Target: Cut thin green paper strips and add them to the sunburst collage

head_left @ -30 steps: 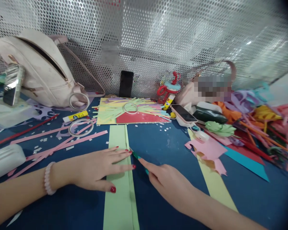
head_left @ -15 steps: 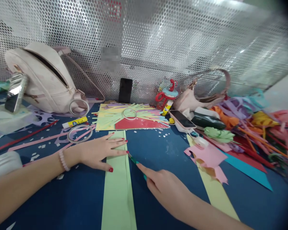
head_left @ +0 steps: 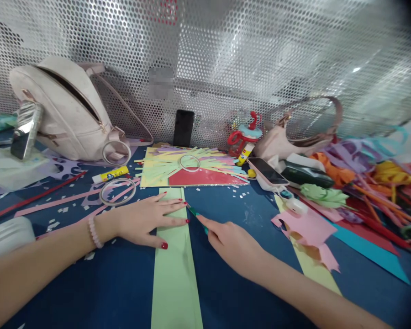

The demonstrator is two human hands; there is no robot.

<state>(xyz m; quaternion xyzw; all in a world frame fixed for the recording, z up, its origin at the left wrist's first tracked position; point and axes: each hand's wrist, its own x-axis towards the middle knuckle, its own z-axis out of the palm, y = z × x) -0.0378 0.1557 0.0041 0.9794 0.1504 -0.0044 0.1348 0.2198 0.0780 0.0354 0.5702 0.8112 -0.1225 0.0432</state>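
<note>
The left hand lies flat and open on the green strip, pinning it to the table. Just right of it, the right hand grips a green knife, tip at the strip's edge. Beyond lies a collage.

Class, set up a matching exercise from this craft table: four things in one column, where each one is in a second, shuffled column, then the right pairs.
Things:
1. left hand
2. right hand
3. black phone
4. glue stick

Places:
A. leaning upright against the mesh wall
B. flat on the green paper strip
C. lying by the pale backpack
D. holding a green-handled tool at the strip's edge

Pairs: 1-B, 2-D, 3-A, 4-C
</note>
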